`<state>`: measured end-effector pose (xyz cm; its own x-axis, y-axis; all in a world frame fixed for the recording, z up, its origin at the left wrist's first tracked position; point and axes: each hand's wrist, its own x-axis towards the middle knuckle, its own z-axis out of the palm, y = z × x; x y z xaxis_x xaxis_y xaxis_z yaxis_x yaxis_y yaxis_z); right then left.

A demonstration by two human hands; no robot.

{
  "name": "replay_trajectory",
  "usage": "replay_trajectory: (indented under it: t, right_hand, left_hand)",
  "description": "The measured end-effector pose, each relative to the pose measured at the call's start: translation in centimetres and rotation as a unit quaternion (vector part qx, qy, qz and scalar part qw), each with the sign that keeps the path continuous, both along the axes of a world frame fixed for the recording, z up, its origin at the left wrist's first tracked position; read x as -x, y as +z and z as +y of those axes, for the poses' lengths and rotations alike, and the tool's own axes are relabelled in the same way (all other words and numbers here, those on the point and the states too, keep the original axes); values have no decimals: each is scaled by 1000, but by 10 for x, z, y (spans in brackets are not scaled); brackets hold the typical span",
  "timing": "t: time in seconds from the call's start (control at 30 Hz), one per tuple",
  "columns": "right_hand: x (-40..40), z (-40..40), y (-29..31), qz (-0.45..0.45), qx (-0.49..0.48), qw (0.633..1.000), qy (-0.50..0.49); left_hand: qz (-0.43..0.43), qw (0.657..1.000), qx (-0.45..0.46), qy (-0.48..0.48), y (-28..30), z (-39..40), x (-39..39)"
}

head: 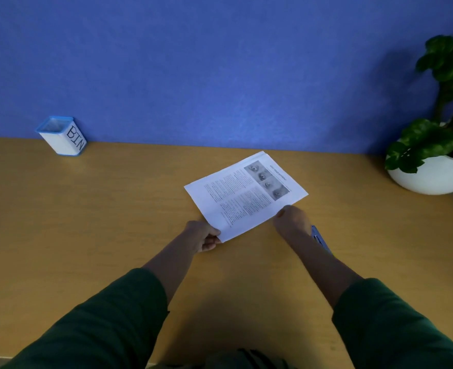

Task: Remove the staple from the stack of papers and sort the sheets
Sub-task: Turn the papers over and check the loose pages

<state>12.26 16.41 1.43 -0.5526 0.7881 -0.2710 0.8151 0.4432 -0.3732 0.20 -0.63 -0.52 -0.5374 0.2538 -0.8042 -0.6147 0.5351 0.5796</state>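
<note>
The stack of papers (246, 194) lies at an angle on the wooden bench (113, 209), right of centre, printed side up. The left hand (202, 237) grips the stack's near corner, with the fingers (211, 243) curled round the edge. The right hand (293, 221) rests at the stack's right edge, thumb on the top sheet; its other fingers are hidden, so whether they hold the paper cannot be told. A blue tool (320, 239) lies on the bench just beside the right wrist. A white cup marked BIN (61, 137) stands far left against the blue wall (220, 70). A potted plant (438, 145) stands far right.
</note>
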Motion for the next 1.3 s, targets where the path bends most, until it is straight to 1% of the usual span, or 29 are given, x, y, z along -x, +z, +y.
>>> replay_trajectory:
  t: [0.07,0.1,0.17,0.27,0.47,0.53,0.7,0.77,0.8,0.83,0.87,0.93,1.0,1.03,1.1,1.13,1.17,1.23,1.3]
  right_hand:
    - [-11,23,4,-29,-52,998,-12]
    - [-15,33,4,-46,-56,997,-23]
    - [-24,50,2,-91,-38,994,-46]
    - [-40,64,-1,-114,10,990,-77]
    - [-57,65,-1,-172,61,982,-56]
    - [-61,63,-4,-180,64,980,-51]
    - [-65,61,-8,-153,37,986,-47]
    - [-64,61,-6,-128,43,990,-45]
    - [-62,61,-5,-100,71,991,-51]
    - [-60,60,-3,-53,120,989,-63]
    - [-57,57,0,4,182,980,-77]
    - [-51,49,10,114,305,941,-95]
    - [-44,40,21,207,404,885,-101]
    - [-40,35,25,254,451,848,-116]
    - [-33,27,30,326,540,755,-179]
    - [-30,22,32,343,574,715,-205]
    - [-28,18,33,349,600,685,-221]
    - [-23,10,34,351,634,650,-230]
    - [-19,3,34,351,657,628,-224]
  left_hand:
    - [7,1000,4,-6,-1,3,-1]
    - [9,1000,6,-9,-1,4,-1]
    - [13,1000,5,-13,-2,7,-3]
    - [20,1000,1,-21,-3,12,-6]
    - [30,999,-1,-27,-3,21,-14]
    - [32,999,-1,-29,-3,22,-16]
    - [32,999,-2,-30,-3,25,-22]
    - [29,999,-5,-28,-3,24,-23]
    - [28,999,-8,-28,-3,23,-24]
    - [28,999,-9,-28,-3,23,-24]
    - [27,999,-10,-27,-3,22,-25]
    - [27,999,-10,-25,-3,21,-25]
    - [27,999,-8,-25,-3,20,-25]
    - [27,999,-7,-25,-2,19,-24]
    - [27,999,-9,-25,-2,18,-24]
    - [27,999,-9,-25,-2,18,-23]
    - [27,999,-9,-27,-2,18,-23]
    - [27,999,-11,-32,-1,17,-23]
    - [29,999,-13,-34,0,16,-22]
